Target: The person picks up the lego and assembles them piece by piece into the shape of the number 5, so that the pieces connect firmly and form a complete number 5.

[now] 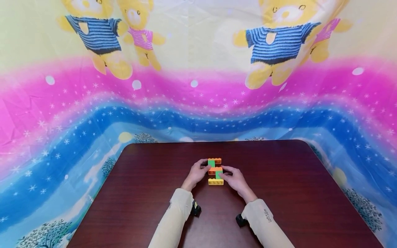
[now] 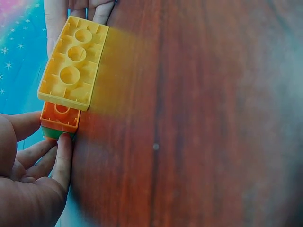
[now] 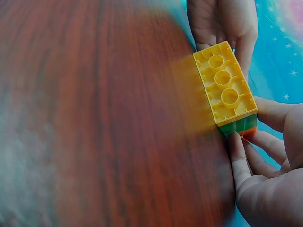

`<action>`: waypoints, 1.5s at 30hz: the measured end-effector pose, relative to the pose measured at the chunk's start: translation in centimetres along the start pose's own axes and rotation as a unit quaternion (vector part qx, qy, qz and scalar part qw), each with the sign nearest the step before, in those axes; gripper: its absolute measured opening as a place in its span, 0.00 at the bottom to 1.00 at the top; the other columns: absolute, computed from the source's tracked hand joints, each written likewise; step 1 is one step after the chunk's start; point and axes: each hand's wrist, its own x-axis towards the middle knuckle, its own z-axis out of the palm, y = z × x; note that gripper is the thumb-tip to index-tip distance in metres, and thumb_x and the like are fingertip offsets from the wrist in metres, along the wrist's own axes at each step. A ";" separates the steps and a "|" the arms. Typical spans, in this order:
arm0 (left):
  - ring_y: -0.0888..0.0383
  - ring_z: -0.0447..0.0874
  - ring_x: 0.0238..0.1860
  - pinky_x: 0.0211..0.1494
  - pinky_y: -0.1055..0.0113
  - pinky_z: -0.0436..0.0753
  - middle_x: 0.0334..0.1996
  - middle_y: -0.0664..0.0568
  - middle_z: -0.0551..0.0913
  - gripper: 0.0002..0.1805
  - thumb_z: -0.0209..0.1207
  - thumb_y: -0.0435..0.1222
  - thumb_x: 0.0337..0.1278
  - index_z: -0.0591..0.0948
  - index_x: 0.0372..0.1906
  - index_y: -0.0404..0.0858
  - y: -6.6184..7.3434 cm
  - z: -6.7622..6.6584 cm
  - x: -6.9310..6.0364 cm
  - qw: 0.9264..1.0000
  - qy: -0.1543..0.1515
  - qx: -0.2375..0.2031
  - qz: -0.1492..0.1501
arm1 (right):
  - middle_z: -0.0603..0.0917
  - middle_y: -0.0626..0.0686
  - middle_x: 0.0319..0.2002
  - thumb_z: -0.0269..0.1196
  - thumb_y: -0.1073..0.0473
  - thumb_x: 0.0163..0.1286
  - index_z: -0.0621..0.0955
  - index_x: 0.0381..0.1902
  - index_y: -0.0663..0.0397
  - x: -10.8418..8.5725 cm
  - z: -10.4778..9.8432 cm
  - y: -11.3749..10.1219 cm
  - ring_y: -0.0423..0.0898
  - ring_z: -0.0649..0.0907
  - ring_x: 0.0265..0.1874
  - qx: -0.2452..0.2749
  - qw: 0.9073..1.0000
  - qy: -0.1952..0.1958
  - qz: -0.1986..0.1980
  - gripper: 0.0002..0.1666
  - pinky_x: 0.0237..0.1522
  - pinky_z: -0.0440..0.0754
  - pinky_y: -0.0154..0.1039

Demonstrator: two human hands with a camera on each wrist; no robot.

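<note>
A zigzag structure of toy building bricks lies on the table between the two hands. In the head view it has an orange brick [image 1: 218, 161] at the far end, a green brick [image 1: 211, 163], a middle orange brick [image 1: 212, 171], another green brick [image 1: 218, 175] and a yellow brick [image 1: 215, 182] nearest me. My left hand [image 1: 196, 173] pinches its left side by the farther green brick. From the right, my right hand [image 1: 236, 178] pinches it by the nearer green brick. Both wrist views show the yellow brick's hollow underside [image 2: 73, 64] with round tubes.
The dark reddish-brown wooden table [image 1: 139, 206] has rounded far corners. Behind and beside it hangs a printed cloth [image 1: 192, 96] with bears and snowflakes. A small black device [image 1: 195, 208] sits at the left wrist, another black device [image 1: 241, 220] at the right.
</note>
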 end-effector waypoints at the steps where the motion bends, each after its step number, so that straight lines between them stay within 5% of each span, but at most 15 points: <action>1: 0.46 0.79 0.62 0.64 0.49 0.82 0.66 0.43 0.77 0.27 0.57 0.43 0.78 0.71 0.75 0.39 0.0 0.0 0.0 1.000 0.000 0.000 0.000 | 0.80 0.58 0.66 0.67 0.54 0.74 0.76 0.72 0.54 0.0 0.0 0.0 0.54 0.83 0.56 0.000 1.000 0.000 0.001 0.31 0.55 0.85 0.50; 18: 0.44 0.79 0.63 0.63 0.49 0.82 0.68 0.41 0.76 0.27 0.57 0.42 0.77 0.71 0.74 0.39 -0.4 0.1 0.4 1.000 0.007 0.006 0.004 | 0.83 0.57 0.61 0.67 0.55 0.74 0.76 0.72 0.54 0.1 0.0 0.2 0.51 0.84 0.53 -0.011 1.000 0.007 0.001 0.31 0.55 0.86 0.48; 30: 0.45 0.81 0.60 0.62 0.51 0.83 0.70 0.40 0.75 0.28 0.58 0.40 0.77 0.70 0.75 0.37 -0.3 -0.7 0.1 1.000 0.007 0.014 0.022 | 0.79 0.59 0.67 0.65 0.53 0.76 0.76 0.72 0.53 -0.2 -0.5 -0.2 0.55 0.83 0.58 -0.031 0.999 0.007 -0.006 0.30 0.57 0.85 0.50; 39: 0.44 0.80 0.62 0.59 0.50 0.84 0.71 0.42 0.74 0.29 0.58 0.41 0.76 0.70 0.76 0.39 0.1 -3.4 -0.4 0.996 0.006 0.073 0.046 | 0.80 0.60 0.66 0.64 0.55 0.76 0.76 0.72 0.55 -0.4 -3.2 -0.2 0.55 0.84 0.56 -0.103 0.994 0.000 -0.045 0.29 0.56 0.85 0.52; 45: 0.42 0.81 0.63 0.64 0.46 0.81 0.72 0.43 0.74 0.30 0.61 0.42 0.74 0.71 0.75 0.40 1.3 -6.6 -0.7 0.991 0.019 0.117 0.069 | 0.81 0.62 0.65 0.64 0.56 0.76 0.76 0.72 0.58 -0.3 -6.2 -0.8 0.59 0.84 0.57 -0.217 0.972 -0.011 -0.089 0.29 0.59 0.83 0.57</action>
